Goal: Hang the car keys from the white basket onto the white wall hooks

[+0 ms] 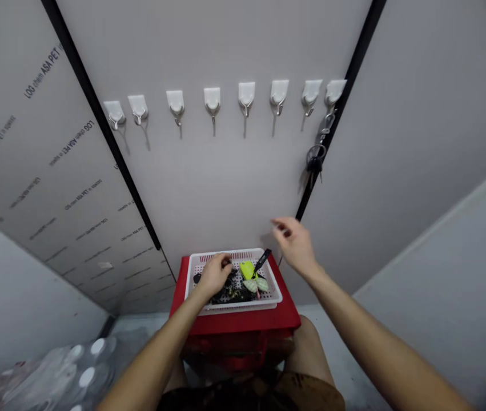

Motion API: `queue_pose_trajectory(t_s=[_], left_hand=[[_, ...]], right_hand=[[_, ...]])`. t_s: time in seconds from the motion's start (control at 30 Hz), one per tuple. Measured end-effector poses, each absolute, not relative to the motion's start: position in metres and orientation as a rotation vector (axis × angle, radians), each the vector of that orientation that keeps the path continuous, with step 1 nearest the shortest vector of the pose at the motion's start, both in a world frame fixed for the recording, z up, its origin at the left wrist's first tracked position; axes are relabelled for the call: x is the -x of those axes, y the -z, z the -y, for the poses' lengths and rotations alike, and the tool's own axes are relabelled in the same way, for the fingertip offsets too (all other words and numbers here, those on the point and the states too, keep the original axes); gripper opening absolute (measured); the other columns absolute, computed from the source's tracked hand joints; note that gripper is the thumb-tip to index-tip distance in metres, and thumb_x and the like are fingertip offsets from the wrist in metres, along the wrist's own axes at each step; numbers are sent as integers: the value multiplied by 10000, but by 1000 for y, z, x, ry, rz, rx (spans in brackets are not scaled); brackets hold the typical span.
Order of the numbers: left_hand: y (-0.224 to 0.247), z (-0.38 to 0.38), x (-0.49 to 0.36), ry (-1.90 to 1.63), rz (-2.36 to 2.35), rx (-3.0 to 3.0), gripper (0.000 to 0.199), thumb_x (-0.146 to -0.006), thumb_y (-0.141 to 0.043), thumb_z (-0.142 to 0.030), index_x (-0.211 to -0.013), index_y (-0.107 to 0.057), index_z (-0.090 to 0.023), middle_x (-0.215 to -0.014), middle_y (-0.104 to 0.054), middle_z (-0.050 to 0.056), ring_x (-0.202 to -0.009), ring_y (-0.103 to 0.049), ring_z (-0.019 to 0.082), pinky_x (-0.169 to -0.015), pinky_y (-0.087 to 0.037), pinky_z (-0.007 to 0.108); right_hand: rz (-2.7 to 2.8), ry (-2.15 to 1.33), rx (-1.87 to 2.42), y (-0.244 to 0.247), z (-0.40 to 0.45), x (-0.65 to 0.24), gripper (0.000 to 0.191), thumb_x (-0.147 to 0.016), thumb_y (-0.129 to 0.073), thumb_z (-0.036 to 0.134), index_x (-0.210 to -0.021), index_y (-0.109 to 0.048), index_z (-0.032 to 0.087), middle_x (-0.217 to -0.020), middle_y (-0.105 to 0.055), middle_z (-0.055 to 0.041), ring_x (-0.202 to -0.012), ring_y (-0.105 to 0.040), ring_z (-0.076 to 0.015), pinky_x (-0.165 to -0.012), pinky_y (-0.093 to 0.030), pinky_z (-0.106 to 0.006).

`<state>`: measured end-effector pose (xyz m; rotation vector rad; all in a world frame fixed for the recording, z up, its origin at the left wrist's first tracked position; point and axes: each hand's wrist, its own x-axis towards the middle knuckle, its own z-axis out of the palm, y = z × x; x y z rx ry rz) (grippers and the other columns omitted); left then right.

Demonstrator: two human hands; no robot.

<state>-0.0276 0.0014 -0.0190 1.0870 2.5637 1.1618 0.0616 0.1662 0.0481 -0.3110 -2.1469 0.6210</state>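
Note:
A white plastic basket (275,288) stands in front of me, holding a jumble of dark keys and key rings (229,294). A yellow-green tag (246,269), a black strap (262,261) and a pale checked bow (255,285) lie on its right side. My left hand (217,274) reaches into the basket's left part with fingers curled together over the keys; what they grip is hidden. Raised beside the wall, right of the basket, my right hand (293,240) has loosely bent fingers with gaps between them and nothing visible in them.
Several white adhesive hooks (212,98) line the wall. From the rightmost hook (335,91) hangs a bunch of keys (314,162). The basket rests on a red-covered stand (243,323) between my knees. Clear bottles with white caps (87,377) stand at lower left.

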Motion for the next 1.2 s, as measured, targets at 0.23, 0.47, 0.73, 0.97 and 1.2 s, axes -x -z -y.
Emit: queue_pose_trajectory(t_s=[0.23, 0.47, 0.73, 0.97, 1.2], left_hand=[[39, 12, 26, -998, -2604, -1193, 202, -645, -451, -171, -832, -525, -149, -887, -537, 53, -852, -465, 142, -789, -340, 272], [41, 13, 26, -1045, -2575, -1235, 190, -641, -451, -164, -818, -521, -163, -853, -527, 34, -848, -453, 143, -788, -337, 282], [39, 14, 24, -1045, -2583, -1217, 182, -638, -447, -159, -803, -523, -156, -850, -526, 41, -834, -457, 142, -778, -341, 279], [27, 13, 14, -1175, -2506, -1365, 202, -659, -429, -193, -841, -512, -167, -869, -531, 41, -846, -454, 135, -774, -336, 256], [17, 11, -2, -1039, -2304, -1444, 243, -620, -489, -291, -825, -530, -167, -698, -559, 10, -642, -482, 119, -588, -360, 207]], right_hand=[[2789, -601, 242, 19, -137, -54, 215, -666, -417, 225, -785, -578, 147, -786, -584, -58, -755, -496, -149, -699, -368, -252], [2961, -399, 30, 12, -129, -73, 337, -618, -477, 364, -876, -557, 165, -881, -535, -78, -857, -434, -195, -755, -325, -302], [3045, -456, 42, 8, -132, -77, 267, -587, -486, 245, -826, -563, 156, -826, -545, -75, -806, -471, -174, -692, -357, -246], [2830, -690, 199, -7, -129, -70, 184, -637, -419, 242, -667, -570, 141, -616, -564, -38, -545, -476, -114, -527, -351, -209], [2490, -1145, 325, -30, -131, -58, 231, -651, -404, 313, -645, -551, 135, -553, -545, 0, -500, -460, -96, -487, -345, -198]])
